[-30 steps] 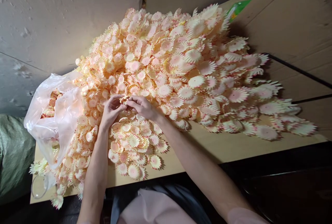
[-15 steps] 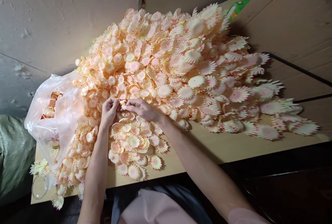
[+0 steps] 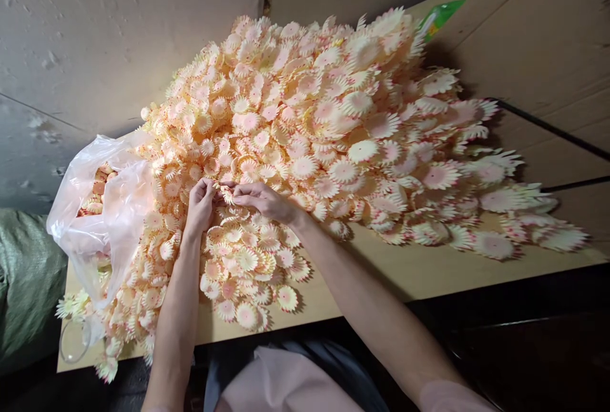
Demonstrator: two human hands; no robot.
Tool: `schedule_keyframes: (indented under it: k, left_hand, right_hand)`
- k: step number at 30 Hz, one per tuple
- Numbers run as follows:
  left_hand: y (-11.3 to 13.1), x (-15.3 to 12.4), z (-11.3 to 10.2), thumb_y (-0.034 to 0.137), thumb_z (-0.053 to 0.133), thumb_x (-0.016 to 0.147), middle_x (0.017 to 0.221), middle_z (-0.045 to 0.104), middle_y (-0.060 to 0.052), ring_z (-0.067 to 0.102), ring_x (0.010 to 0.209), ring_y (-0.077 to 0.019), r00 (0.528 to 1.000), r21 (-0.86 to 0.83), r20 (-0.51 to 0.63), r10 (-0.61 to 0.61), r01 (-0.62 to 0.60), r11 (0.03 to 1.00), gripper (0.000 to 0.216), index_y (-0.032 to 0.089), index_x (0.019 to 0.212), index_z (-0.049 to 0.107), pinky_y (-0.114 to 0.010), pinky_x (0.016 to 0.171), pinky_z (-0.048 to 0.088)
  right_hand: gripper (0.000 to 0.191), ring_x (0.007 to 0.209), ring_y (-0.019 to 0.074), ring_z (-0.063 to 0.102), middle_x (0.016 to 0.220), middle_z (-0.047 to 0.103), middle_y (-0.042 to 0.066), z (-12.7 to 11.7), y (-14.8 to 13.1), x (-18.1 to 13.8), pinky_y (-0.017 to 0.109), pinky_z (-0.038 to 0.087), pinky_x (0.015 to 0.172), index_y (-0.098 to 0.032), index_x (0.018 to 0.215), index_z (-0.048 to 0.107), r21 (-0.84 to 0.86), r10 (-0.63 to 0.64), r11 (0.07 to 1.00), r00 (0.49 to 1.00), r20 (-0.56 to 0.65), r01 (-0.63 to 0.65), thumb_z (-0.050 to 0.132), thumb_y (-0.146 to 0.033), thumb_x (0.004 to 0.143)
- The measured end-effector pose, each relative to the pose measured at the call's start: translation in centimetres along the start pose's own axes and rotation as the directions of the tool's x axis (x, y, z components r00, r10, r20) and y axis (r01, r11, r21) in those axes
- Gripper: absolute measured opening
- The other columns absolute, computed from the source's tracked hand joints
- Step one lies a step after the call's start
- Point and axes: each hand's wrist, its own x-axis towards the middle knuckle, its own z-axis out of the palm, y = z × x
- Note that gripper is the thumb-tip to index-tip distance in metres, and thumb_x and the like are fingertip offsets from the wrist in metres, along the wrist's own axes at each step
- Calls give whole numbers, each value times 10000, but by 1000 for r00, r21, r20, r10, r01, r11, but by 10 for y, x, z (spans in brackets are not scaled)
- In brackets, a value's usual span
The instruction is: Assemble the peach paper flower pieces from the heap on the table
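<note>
Between my two hands is a small pale artificial flower piece [image 3: 225, 196] with fringed, pink-tipped petals. My left hand [image 3: 201, 201] is closed in a pinch at its left side. The fingers of my right hand [image 3: 261, 199] pinch the right side of the same piece. Just beyond my hands rises a large heap of similar cream and pink flower pieces [image 3: 305, 113]. A smaller cluster of flower pieces [image 3: 248, 266] lies between my forearms, nearer the table edge. My fingers hide part of the held piece.
A clear plastic bag [image 3: 126, 202] with reddish and pale pieces stands at the left of the wooden table [image 3: 381, 266]. Near it lie a clear round container [image 3: 75, 341] and a green sack [image 3: 28, 291]. A green packet [image 3: 441, 18] sits at the back right, by the cardboard [image 3: 538, 49].
Both hands stay in nearly the same place, still pinching the flower piece, which has turned slightly between the fingers. The whole view has shifted very slightly.
</note>
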Motion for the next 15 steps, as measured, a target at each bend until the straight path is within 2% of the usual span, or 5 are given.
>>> schedule_keyframes:
  k: [3, 7, 9, 12, 15]
  left_hand:
    - [2, -1, 3, 479, 686, 756, 596, 496, 54, 474, 505, -61, 999, 55, -23, 39, -37, 998, 364, 192, 741, 464, -169, 499, 444]
    - [4, -4, 9, 472, 677, 766, 622, 519, 41, 494, 541, -65, 977, 253, -57, 205, -185, 950, 345, 184, 739, 488, -168, 519, 420]
    - [4, -6, 11, 448, 689, 762, 697, 581, 15, 551, 620, -81, 964, 318, -29, 263, -241, 917, 320, 180, 754, 513, -183, 583, 448]
    - [4, -7, 13, 443, 686, 766, 796, 639, -22, 608, 731, -110, 960, 336, 7, 281, -267, 903, 305, 177, 768, 536, -214, 675, 479]
    - [6, -8, 13, 456, 672, 775, 727, 615, -1, 584, 661, -95, 968, 313, -6, 250, -235, 920, 313, 180, 761, 525, -197, 621, 463]
  right_hand:
    - [289, 765, 149, 500, 711, 502, 4, 3, 4, 2, 275, 371, 736, -182, 645, 514, 5, 2, 1000, 999, -36, -1, 549, -390, 842]
    - [319, 574, 107, 382, 620, 418, -35, 8, 11, 4, 257, 334, 578, -182, 662, 484, -50, -18, 999, 987, -159, 10, 564, -431, 845]
    - [316, 574, 107, 404, 634, 453, -32, 10, 13, 4, 254, 340, 557, -180, 703, 508, -85, -44, 996, 976, -213, 27, 637, -453, 797]
    - [314, 604, 119, 457, 652, 513, -18, 11, 15, 4, 257, 365, 571, -174, 724, 547, -153, -74, 988, 956, -282, 31, 668, -459, 775]
    - [324, 628, 128, 484, 664, 546, -2, 11, 15, 4, 268, 386, 600, -165, 709, 586, -191, -93, 981, 958, -270, 42, 597, -465, 830]
